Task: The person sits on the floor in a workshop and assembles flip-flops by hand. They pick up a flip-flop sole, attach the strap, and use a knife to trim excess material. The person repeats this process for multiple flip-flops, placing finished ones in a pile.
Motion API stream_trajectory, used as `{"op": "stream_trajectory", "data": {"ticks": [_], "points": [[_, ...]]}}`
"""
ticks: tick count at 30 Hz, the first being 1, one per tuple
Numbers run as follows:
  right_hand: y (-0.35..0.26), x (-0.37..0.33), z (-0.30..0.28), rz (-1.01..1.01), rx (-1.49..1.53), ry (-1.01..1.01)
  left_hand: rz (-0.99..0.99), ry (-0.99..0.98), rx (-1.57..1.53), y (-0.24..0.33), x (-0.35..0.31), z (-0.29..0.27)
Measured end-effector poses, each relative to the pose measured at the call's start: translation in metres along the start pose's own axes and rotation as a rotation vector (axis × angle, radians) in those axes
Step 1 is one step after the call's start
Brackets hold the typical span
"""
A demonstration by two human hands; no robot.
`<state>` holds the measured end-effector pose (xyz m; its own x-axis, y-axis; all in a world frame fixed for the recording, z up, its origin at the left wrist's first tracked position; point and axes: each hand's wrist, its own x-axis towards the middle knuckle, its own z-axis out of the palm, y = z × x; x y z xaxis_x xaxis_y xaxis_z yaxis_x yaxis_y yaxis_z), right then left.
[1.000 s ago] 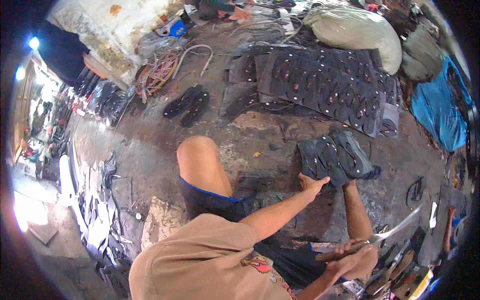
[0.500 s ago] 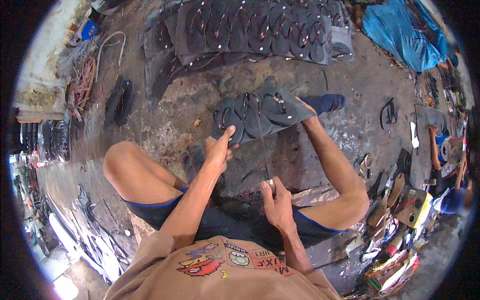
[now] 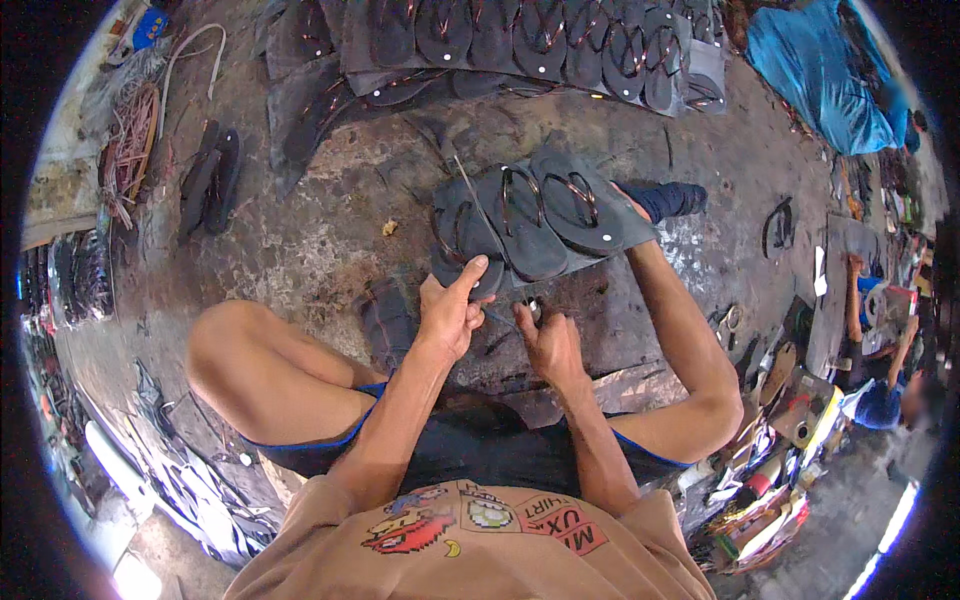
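sandals (image 3: 533,205), dark with brown thong straps, sit in a row on a dark sheet (image 3: 635,232) ahead of the person's knees in the head view, the only one i get. i judge the sheet light and rubbery, bendy rather than fragile, and not slippery; the near edge, by a sandal's heel, looks the surest hold. there the left hand (image 3: 448,315) pinches the left sandal (image 3: 460,247), thumb on top and fingers curled below, forearm angling up and inward. the right hand (image 3: 556,350) is wrapped around the handle of a knife (image 3: 478,201), back of the hand up, wrist fairly straight. i see the thin blade point away between the left sandal and the middle sandal (image 3: 535,250); whether it passes through the sheet, i can't tell. the right sandal (image 3: 595,238) lies near the bent right leg (image 3: 685,330).
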<state>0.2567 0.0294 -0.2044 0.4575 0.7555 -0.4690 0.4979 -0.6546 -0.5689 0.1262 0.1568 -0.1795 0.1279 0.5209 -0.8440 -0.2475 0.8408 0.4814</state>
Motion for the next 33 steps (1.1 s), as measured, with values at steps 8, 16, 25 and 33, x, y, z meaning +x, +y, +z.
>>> {"op": "stream_trajectory", "data": {"ticks": [8, 16, 25, 33], "points": [[0.023, 0.075, 0.009, -0.188, -0.035, -0.214, -0.088, -0.069, -0.09, -0.002, 0.004, -0.009], [0.133, 0.134, 0.115, -0.79, -0.185, 0.184, -0.172, -0.027, -0.105, 0.003, 0.003, -0.004], [-0.039, 0.151, 0.116, -0.167, 0.454, -0.17, 0.11, -0.135, 0.219, 0.049, -0.132, -0.026], [-0.138, 0.018, -0.088, -0.321, 1.158, 0.024, 0.623, -0.114, 0.707, 0.015, -0.212, -0.056]]}}
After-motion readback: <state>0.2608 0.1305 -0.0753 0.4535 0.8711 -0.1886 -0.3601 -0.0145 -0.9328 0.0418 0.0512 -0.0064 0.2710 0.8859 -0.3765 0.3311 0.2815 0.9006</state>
